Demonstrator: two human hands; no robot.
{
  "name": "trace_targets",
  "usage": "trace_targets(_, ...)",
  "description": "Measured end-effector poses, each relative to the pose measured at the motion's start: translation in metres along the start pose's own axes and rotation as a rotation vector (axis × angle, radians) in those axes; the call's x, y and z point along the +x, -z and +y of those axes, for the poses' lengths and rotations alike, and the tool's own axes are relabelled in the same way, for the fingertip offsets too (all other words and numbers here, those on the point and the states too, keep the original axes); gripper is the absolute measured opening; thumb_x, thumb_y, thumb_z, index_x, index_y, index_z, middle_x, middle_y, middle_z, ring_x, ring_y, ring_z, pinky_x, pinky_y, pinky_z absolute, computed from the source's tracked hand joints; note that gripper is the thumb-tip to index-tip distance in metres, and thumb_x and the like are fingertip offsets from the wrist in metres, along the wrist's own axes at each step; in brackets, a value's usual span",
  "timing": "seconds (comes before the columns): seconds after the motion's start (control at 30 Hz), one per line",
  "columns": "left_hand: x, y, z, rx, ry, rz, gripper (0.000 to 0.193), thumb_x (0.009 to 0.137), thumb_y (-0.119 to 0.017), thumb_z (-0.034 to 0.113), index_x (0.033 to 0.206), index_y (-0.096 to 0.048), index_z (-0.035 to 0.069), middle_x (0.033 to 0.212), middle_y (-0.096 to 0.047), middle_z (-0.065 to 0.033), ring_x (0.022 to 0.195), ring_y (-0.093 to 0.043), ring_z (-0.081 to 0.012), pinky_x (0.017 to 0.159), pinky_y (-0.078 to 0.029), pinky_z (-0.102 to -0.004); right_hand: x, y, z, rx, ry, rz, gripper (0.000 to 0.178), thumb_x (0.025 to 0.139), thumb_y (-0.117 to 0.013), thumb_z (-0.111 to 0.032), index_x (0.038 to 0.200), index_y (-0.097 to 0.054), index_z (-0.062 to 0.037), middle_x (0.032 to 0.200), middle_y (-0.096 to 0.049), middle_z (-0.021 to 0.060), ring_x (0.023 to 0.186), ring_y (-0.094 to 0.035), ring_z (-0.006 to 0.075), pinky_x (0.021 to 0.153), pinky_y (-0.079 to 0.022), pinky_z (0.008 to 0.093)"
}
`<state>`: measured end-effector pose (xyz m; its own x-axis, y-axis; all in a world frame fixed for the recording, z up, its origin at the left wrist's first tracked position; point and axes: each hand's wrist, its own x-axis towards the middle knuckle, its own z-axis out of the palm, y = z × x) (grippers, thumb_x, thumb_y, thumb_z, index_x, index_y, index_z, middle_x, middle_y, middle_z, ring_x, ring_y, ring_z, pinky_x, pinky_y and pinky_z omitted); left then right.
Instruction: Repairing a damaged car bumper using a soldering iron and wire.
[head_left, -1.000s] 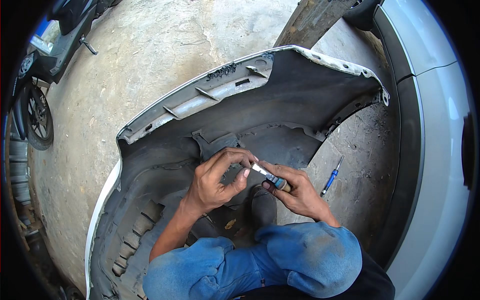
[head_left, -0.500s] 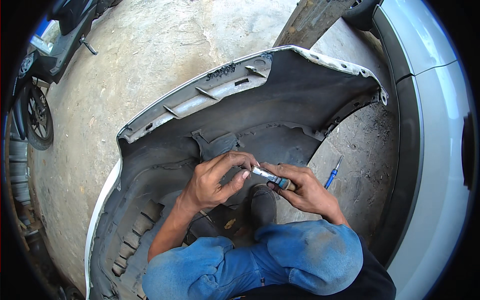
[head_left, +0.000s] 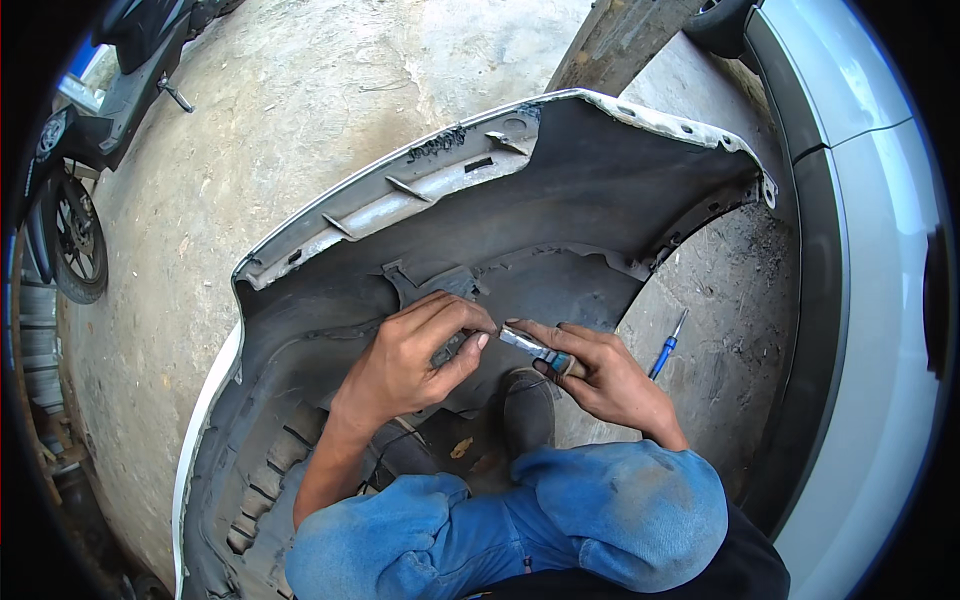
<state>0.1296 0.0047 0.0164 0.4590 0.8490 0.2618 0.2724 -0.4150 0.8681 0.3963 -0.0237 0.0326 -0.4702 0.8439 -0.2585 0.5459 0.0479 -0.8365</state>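
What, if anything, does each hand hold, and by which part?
The right hand holds a silvery tool near its tan end; whether the left hand pinches anything cannot be told.

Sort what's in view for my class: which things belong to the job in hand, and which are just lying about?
Seemingly in the job:
small metal-ended tool, held in the right hand
left hand, its fingers near that tool's tip
bumper-like panel beneath the hands

Apparently just lying or standing about:
blue-handled tool, unheld on the floor
motorcycle
wooden beam
pale car
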Motion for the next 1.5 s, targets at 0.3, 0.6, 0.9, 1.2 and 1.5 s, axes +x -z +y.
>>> trace_targets(0.3,-0.007,0.001,0.0,-0.081,0.002,0.072,0.012,0.087,-0.075,0.002,0.097,-0.069,0.0,0.099,-0.075,-0.0137,0.092,-0.075,-0.0262,0.082,-0.06,-0.0395,0.006,0.005,-0.018,0.058,0.01,-0.023,0.064,0.093,-0.075,-0.01,0.153,-0.056,-0.019,0.089,-0.059,0.0102,0.074,-0.056,0.0211,0.07,-0.049,0.0433)
trace_targets(0.6,-0.001,0.004,0.005,-0.267,-0.002,0.047,0.009,0.089,-0.073,0.004,0.097,-0.07,-0.001,0.103,-0.074,-0.014,0.096,-0.074,-0.0253,0.085,-0.059,-0.0378,0.004,0.016,-0.019,-0.497,0.213,0.168,0.089,0.079,-0.074,0.003,0.157,-0.051,-0.0334,0.097,-0.053,0.0098,0.088,-0.054,0.0272,0.086,-0.05,0.0448)
trace_targets(0.9,0.001,0.01,0.007,-0.226,-0.044,-0.053,0.013,0.09,-0.074,0.003,0.102,-0.072,0.001,0.103,-0.073,-0.0122,0.097,-0.073,-0.0248,0.083,-0.059,-0.0378,0.007,0.034,-0.026,-0.665,0.293,0.082,0.096,0.068,-0.07,0.01,0.152,-0.057,-0.0343,0.094,-0.052,0.0086,0.091,-0.054,0.028,0.088,-0.05,0.0451)
trace_targets(1.2,0.0,-0.002,0.015,-0.135,0.019,0.034,0.013,0.088,-0.075,0.001,0.101,-0.071,-0.001,0.102,-0.073,-0.0138,0.096,-0.074,-0.0264,0.082,-0.059,-0.0373,0.007,0.017,-0.008,-0.67,0.349,0.188,0.097,0.069,-0.065,0.013,0.154,-0.055,-0.033,0.091,-0.051,0.0076,0.08,-0.055,0.0247,0.075,-0.052,0.0431)
trace_targets(1.5,0.005,-0.011,0.02,0.039,0.092,0.197,0.011,0.089,-0.073,-0.001,0.1,-0.07,-0.003,0.103,-0.072,-0.0168,0.096,-0.072,-0.0303,0.082,-0.058,-0.0392,0.006,-0.018,-0.002,-0.61,0.147,0.344,0.092,0.076,-0.068,0.005,0.158,-0.049,-0.0321,0.095,-0.051,0.0119,0.079,-0.057,0.0289,0.073,-0.051,0.044)
